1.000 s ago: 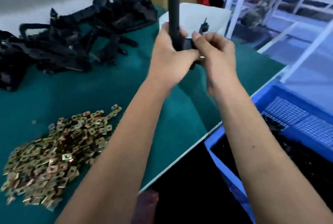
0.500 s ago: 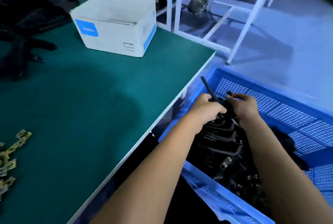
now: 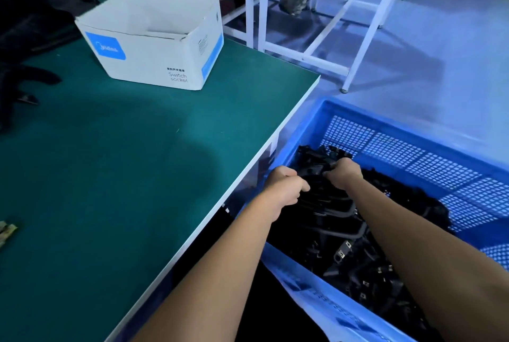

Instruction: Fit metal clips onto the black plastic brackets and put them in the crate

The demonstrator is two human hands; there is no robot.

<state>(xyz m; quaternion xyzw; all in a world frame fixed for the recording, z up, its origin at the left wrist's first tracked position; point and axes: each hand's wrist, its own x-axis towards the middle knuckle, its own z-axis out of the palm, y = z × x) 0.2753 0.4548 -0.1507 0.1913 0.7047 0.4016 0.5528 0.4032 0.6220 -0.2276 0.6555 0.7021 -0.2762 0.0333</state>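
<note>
Green-topped desk (image 3: 115,171), blue crate (image 3: 413,132) beside it on the floor: bracket being deposited.

Black bracket (image 3: 316,169) sits low inside the crate, on the heap of finished brackets (image 3: 344,245), some showing metal clips. Left hand (image 3: 285,186) and right hand (image 3: 344,173) both grip it with curled fingers, one at each end, apparently to lay it flat on the heap. Loose clips (image 3: 7,231) lie at the desk's left edge, unclipped brackets (image 3: 27,25) at its far left; white carton (image 3: 154,36) stands open.

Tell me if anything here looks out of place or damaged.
Nothing stands out. Both hands, left and right, lower a black plastic bracket into the blue perforated plastic crate; the white cardboard box sits upright.
</note>
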